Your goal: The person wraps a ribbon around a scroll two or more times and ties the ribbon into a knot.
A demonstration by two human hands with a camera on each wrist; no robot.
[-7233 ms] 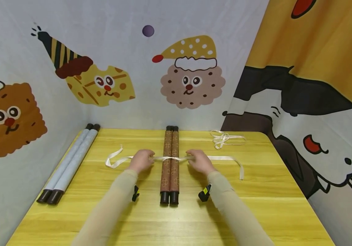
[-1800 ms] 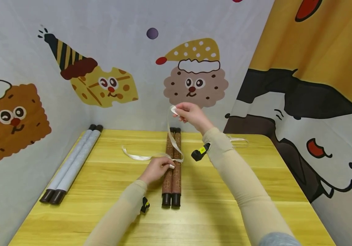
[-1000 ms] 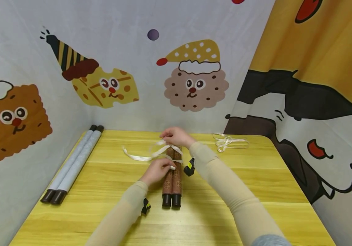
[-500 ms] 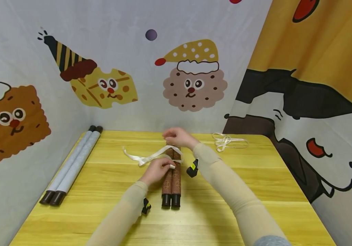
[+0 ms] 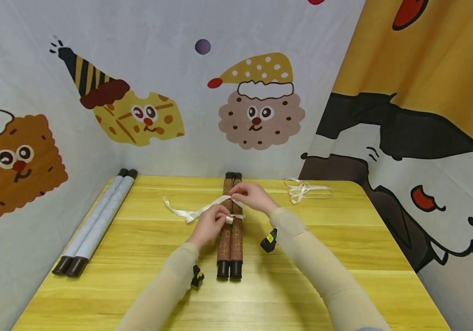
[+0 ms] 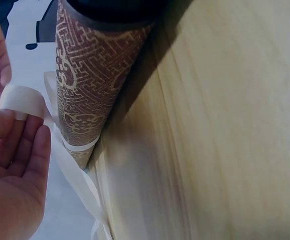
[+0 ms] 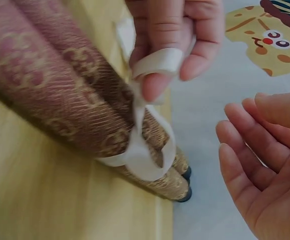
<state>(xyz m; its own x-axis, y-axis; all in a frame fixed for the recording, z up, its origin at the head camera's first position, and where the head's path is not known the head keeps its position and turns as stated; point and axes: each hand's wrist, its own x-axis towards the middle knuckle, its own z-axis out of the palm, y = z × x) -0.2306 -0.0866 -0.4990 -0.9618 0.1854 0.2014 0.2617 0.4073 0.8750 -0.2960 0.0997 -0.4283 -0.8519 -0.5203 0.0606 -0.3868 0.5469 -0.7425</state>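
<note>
In the head view, the left hand (image 5: 209,226) hides part of the ribbon (image 5: 192,215) on the brown rolls (image 5: 236,243); right of them, the coil (image 5: 301,189) has ends too small to tell. Below the brown rolls, the table (image 5: 203,315) and sleeves (image 5: 159,287) are cut off. The right wrist view crops the brown rolls' near ends, blurred.

There are two brown rolls (image 5: 236,240), two grey rolls (image 5: 101,221).

A yellow table (image 5: 356,239) bears brown rolls (image 5: 236,240), bluish rolls (image 5: 105,218) (left) and looped ribbon (image 5: 301,188).
</note>
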